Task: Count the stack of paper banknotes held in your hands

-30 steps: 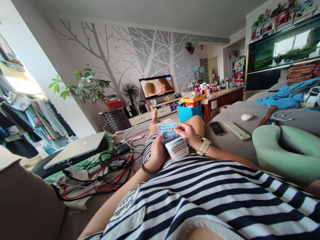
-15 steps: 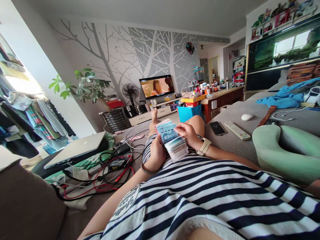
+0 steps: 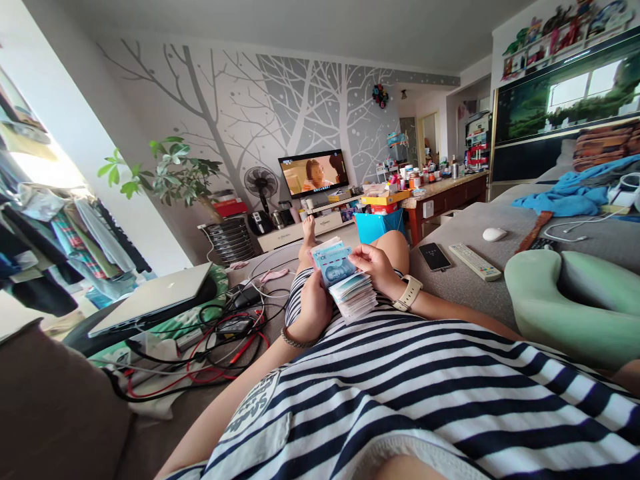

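Tilted slightly since the earlier frame, one blue rectangular paper banknote [image 3: 337, 272] is pinched by the right hand [image 3: 381, 270] above the lap [image 3: 295, 293], the left hand [image 3: 316, 312] clasping a thick pale paper wad [image 3: 355, 300], seemingly part leafed, remainder hard to count.

The banknote [image 3: 337, 271] is printed in light and darker blue; white and faint pink are shown along the edges of the stacked notes [image 3: 355, 299]. The garment [image 3: 395, 380] is banded in navy and white stripes. Cream is worn in the watch strap [image 3: 411, 293], brown in the braided bracelet [image 3: 296, 342]. The neck pillow [image 3: 570, 317] is coloured pale green, the mouse [image 3: 494, 234] white, the laptop lid [image 3: 160, 295] silver. The wall [image 3: 150, 113] is patterned with bare trees [image 3: 343, 127] in grey and white.
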`<state>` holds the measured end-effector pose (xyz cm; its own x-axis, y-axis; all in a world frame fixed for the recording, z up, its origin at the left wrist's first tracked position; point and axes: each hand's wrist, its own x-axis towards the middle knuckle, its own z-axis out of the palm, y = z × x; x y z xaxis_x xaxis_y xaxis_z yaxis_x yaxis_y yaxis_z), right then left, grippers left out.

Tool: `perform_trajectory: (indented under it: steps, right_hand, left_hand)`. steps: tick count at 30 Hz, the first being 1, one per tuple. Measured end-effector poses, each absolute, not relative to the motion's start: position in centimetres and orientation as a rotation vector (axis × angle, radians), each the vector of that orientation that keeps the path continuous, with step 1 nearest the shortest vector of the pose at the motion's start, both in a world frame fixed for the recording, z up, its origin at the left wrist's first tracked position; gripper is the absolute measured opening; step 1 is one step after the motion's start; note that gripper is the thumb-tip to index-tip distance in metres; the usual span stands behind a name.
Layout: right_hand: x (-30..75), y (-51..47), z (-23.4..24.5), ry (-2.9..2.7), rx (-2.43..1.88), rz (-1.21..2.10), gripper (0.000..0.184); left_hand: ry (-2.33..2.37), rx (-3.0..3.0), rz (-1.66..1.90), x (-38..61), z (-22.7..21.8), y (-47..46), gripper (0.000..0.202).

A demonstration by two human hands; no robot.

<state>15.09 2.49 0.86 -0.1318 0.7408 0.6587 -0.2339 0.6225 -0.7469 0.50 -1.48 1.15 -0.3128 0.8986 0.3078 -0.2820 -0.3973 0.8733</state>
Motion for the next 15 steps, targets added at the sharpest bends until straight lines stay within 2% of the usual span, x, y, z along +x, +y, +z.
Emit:
perform_trajectory:
  steps: [8,15]
  right_hand:
    - [15.28,1.96,0.98,-1.53,-0.45,0.853,0.044]
    - [15.4,1.66,1.08,-1.542,-0.411,0.853,0.041]
  left_hand:
    - [0.831,0.979,1.805,0.37,0.77,-0.66,0.013]
    - [0.878,0.915,1.82,0.41,0.99,-0.9,0.011]
